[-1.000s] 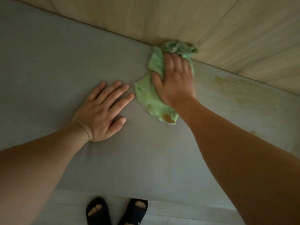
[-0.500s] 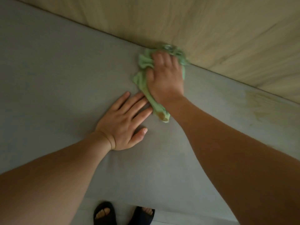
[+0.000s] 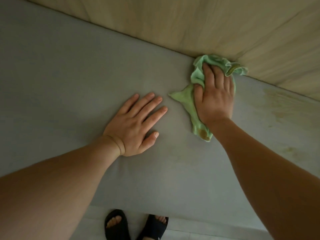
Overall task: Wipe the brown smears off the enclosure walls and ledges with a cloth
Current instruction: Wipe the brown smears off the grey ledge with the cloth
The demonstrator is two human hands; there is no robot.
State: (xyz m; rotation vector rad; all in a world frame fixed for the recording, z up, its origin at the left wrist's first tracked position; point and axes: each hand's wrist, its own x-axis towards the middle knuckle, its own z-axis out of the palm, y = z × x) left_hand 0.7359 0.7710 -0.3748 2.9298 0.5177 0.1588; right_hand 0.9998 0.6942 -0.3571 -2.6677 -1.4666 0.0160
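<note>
At the seam where the flat grey enclosure surface [image 3: 69,66] meets the beige wood-grain wall panel [image 3: 190,23], a crumpled pale-green cloth [image 3: 195,78] is pressed down for wiping.
The right hand [image 3: 214,97] lies on the cloth, fingers straight, pushing it into the seam. The left hand [image 3: 133,125] rests spread and empty left of the cloth, likely as a brace. Brown smears [image 3: 284,106] show right of the cloth, whose near corner is stained brown.
</note>
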